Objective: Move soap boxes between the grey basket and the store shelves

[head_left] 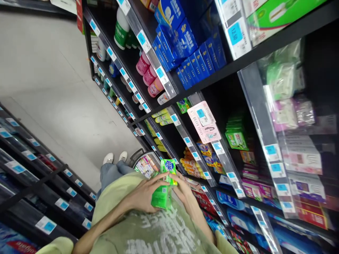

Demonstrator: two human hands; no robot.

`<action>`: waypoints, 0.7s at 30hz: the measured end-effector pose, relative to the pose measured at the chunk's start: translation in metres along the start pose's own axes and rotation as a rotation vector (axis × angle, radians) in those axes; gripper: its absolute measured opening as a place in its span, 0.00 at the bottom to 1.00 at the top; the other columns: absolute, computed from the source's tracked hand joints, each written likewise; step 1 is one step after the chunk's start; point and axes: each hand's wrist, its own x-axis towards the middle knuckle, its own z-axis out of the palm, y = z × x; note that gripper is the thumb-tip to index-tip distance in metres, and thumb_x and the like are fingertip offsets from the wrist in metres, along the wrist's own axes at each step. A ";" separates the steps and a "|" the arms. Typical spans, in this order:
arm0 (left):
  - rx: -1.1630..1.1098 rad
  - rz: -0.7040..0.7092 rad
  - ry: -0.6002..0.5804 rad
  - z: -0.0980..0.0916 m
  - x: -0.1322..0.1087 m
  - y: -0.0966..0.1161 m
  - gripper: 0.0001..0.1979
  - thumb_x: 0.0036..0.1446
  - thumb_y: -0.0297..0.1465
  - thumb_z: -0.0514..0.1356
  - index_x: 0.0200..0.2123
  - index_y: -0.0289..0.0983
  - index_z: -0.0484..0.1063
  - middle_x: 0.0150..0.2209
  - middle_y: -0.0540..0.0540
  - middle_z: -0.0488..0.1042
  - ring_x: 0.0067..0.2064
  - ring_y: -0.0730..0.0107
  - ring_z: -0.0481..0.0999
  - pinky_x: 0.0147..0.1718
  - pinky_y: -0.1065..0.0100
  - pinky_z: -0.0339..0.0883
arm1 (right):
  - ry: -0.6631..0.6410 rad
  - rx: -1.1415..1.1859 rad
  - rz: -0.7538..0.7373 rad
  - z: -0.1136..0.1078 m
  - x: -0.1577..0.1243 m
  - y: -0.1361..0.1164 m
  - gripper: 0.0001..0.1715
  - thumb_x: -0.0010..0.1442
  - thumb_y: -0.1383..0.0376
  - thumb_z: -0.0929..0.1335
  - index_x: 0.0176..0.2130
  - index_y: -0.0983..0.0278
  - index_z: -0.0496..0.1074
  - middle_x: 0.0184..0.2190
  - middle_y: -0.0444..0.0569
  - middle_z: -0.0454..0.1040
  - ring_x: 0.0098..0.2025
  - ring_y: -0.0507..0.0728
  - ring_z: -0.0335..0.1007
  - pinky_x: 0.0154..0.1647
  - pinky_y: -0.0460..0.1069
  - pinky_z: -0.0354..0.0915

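Observation:
A bright green pack of soap (168, 165) with blue and white lettering is held close to my shirt front. Its lower part is plain green with a small printed square; whether this is one pack or two stacked together I cannot tell. My left hand (144, 193) is closed round it, fingers lying across its middle. From the other side, my right hand (182, 187) grips the pack's edge, its fingers partly hidden. Just beyond them stands a dark-rimmed shopping basket (136, 154) with a colourful printed panel.
Tall shelves (225, 76) on the right carry blue boxes (197, 67), pink tubs (149, 76) and green soap packs (236, 137). A pink sign (203, 121) juts from one shelf edge. Another shelf row (34, 176) runs along the left, with grey floor (60, 81) between.

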 end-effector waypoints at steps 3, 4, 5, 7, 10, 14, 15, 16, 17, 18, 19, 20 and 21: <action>-0.009 0.002 -0.006 0.009 0.015 0.000 0.44 0.43 0.36 0.70 0.65 0.49 0.60 0.75 0.44 0.47 0.68 0.42 0.65 0.58 0.52 0.66 | -0.055 -0.049 0.011 -0.019 0.005 -0.012 0.31 0.44 0.64 0.79 0.49 0.51 0.76 0.42 0.43 0.81 0.48 0.64 0.80 0.43 0.56 0.77; -0.027 -0.001 -0.004 0.012 0.018 -0.001 0.45 0.42 0.35 0.70 0.65 0.49 0.61 0.76 0.44 0.47 0.67 0.42 0.66 0.57 0.53 0.66 | -0.077 -0.089 0.001 -0.024 0.009 -0.016 0.31 0.45 0.64 0.79 0.50 0.52 0.75 0.44 0.45 0.81 0.48 0.64 0.80 0.45 0.57 0.77; -0.049 -0.006 0.000 0.015 0.021 -0.003 0.45 0.41 0.35 0.70 0.64 0.49 0.61 0.76 0.45 0.47 0.66 0.42 0.68 0.57 0.54 0.67 | -0.088 -0.145 -0.030 -0.029 0.015 -0.020 0.32 0.45 0.64 0.79 0.51 0.54 0.75 0.45 0.46 0.81 0.49 0.65 0.79 0.47 0.57 0.76; -0.098 -0.031 0.017 0.022 0.024 -0.007 0.45 0.40 0.34 0.70 0.64 0.49 0.62 0.75 0.45 0.48 0.63 0.43 0.71 0.56 0.55 0.67 | -0.069 -0.313 -0.170 -0.036 0.029 -0.029 0.37 0.44 0.66 0.79 0.54 0.57 0.73 0.48 0.49 0.80 0.50 0.64 0.78 0.51 0.57 0.74; -0.178 -0.122 0.031 0.035 0.026 -0.018 0.46 0.41 0.34 0.71 0.65 0.48 0.62 0.74 0.44 0.52 0.66 0.40 0.67 0.61 0.53 0.63 | 0.064 -0.597 -0.452 -0.045 0.053 -0.048 0.45 0.41 0.68 0.79 0.58 0.62 0.70 0.51 0.53 0.79 0.51 0.64 0.77 0.57 0.59 0.71; -0.313 -0.331 0.030 0.045 0.025 -0.035 0.50 0.40 0.36 0.74 0.68 0.48 0.62 0.67 0.42 0.66 0.65 0.36 0.66 0.64 0.46 0.58 | 0.236 -0.730 -0.647 -0.062 0.083 -0.080 0.47 0.40 0.65 0.80 0.59 0.67 0.70 0.52 0.58 0.78 0.52 0.65 0.75 0.60 0.61 0.69; -0.346 -0.364 0.058 0.046 0.025 -0.039 0.50 0.39 0.36 0.75 0.67 0.47 0.62 0.67 0.42 0.67 0.65 0.36 0.66 0.65 0.45 0.58 | 0.249 -0.701 -0.669 -0.068 0.089 -0.088 0.47 0.40 0.65 0.80 0.59 0.67 0.70 0.53 0.58 0.78 0.53 0.65 0.75 0.61 0.61 0.68; -0.380 -0.382 0.096 0.047 0.026 -0.044 0.51 0.38 0.35 0.75 0.67 0.46 0.63 0.66 0.41 0.67 0.65 0.36 0.65 0.65 0.45 0.57 | 0.249 -0.653 -0.681 -0.074 0.096 -0.095 0.48 0.40 0.64 0.80 0.59 0.66 0.70 0.53 0.58 0.78 0.53 0.65 0.75 0.61 0.61 0.68; -0.422 -0.386 0.139 0.047 0.026 -0.048 0.50 0.38 0.34 0.75 0.67 0.45 0.63 0.66 0.40 0.67 0.65 0.36 0.65 0.65 0.46 0.57 | 0.239 -0.597 -0.678 -0.081 0.102 -0.102 0.47 0.41 0.64 0.81 0.59 0.66 0.69 0.53 0.58 0.78 0.53 0.64 0.75 0.61 0.61 0.68; -0.477 -0.382 0.181 0.048 0.026 -0.053 0.50 0.39 0.34 0.75 0.67 0.45 0.63 0.66 0.41 0.67 0.65 0.37 0.65 0.65 0.47 0.57 | 0.227 -0.542 -0.666 -0.087 0.109 -0.108 0.46 0.41 0.64 0.81 0.58 0.65 0.69 0.53 0.58 0.78 0.53 0.64 0.76 0.60 0.60 0.69; -0.543 -0.378 0.229 0.051 0.026 -0.057 0.48 0.40 0.34 0.74 0.66 0.46 0.63 0.65 0.42 0.68 0.65 0.39 0.66 0.65 0.48 0.58 | 0.225 -0.495 -0.651 -0.094 0.116 -0.114 0.45 0.41 0.64 0.81 0.57 0.65 0.69 0.51 0.57 0.79 0.52 0.63 0.77 0.59 0.60 0.70; -0.617 -0.378 0.289 0.054 0.025 -0.061 0.47 0.41 0.35 0.74 0.66 0.48 0.63 0.64 0.44 0.70 0.65 0.41 0.67 0.64 0.49 0.59 | 0.233 -0.458 -0.641 -0.100 0.123 -0.119 0.43 0.41 0.64 0.81 0.56 0.64 0.70 0.50 0.56 0.79 0.51 0.63 0.77 0.58 0.60 0.71; -0.699 -0.380 0.356 0.059 0.024 -0.066 0.46 0.42 0.37 0.73 0.65 0.52 0.64 0.63 0.48 0.71 0.64 0.42 0.68 0.64 0.50 0.60 | 0.244 -0.437 -0.638 -0.105 0.130 -0.123 0.42 0.41 0.64 0.81 0.55 0.63 0.70 0.48 0.55 0.80 0.50 0.63 0.78 0.56 0.59 0.72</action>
